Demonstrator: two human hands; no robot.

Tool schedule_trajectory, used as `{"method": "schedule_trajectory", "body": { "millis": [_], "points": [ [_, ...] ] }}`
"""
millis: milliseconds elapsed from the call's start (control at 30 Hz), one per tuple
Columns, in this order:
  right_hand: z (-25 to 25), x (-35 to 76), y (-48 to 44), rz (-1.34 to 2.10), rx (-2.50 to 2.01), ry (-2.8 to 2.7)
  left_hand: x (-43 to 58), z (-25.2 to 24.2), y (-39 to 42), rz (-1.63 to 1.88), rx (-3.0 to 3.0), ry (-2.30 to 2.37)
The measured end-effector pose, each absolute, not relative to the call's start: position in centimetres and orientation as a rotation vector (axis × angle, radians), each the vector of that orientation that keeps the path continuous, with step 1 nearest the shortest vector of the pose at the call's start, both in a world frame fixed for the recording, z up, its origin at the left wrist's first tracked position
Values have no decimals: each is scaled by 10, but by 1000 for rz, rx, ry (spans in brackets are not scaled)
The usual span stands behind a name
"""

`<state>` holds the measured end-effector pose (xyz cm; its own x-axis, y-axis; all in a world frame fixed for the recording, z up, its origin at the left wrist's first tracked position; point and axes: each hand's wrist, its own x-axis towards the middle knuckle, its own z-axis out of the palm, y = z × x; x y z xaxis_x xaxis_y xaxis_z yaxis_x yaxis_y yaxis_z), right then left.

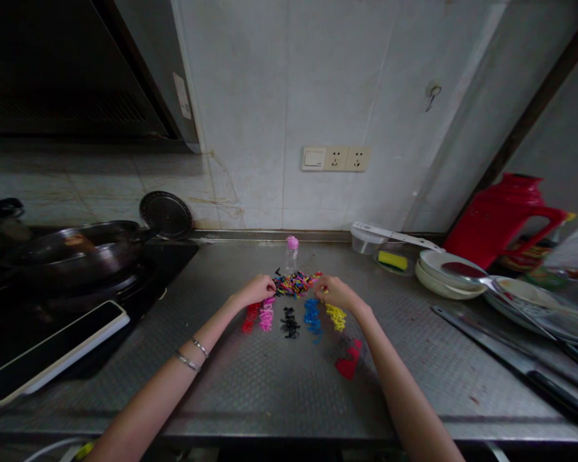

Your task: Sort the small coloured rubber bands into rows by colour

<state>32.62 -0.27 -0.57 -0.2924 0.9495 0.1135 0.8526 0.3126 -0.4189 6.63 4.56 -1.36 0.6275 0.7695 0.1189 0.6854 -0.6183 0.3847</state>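
Observation:
A mixed heap of small coloured rubber bands (295,284) lies on the metal counter, between my two hands. At its left end is my left hand (260,290), fingertips pinched together by some dark bands; what they hold is too small to tell. My right hand (336,293) bends over the heap's right end, fingers closed, with a bit of yellow at the tips. Sorted bands lie nearer me in separate groups: red bands (250,317), pink bands (266,316), black bands (289,323), blue bands (313,316) and yellow bands (336,316). Both hands partly cover the heap's ends.
Behind the heap stands a clear bottle with a pink cap (292,251). A clear bag with red shapes (349,360) lies by my right forearm. Left are a phone-like device (58,350) and a pan (91,250); right, a sponge (392,260), bowls (446,285), a knife (491,343) and a red thermos (496,218).

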Motion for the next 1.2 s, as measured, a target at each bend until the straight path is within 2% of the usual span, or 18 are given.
{"method": "schedule_trajectory", "body": {
  "millis": [800,1200],
  "points": [
    [-7,322,-5,189,-1648,-2278,82,-4,48,155,2574,1341],
    [-9,316,-9,94,-1649,-2251,89,0,34,366,2528,1126]
  ]
}}
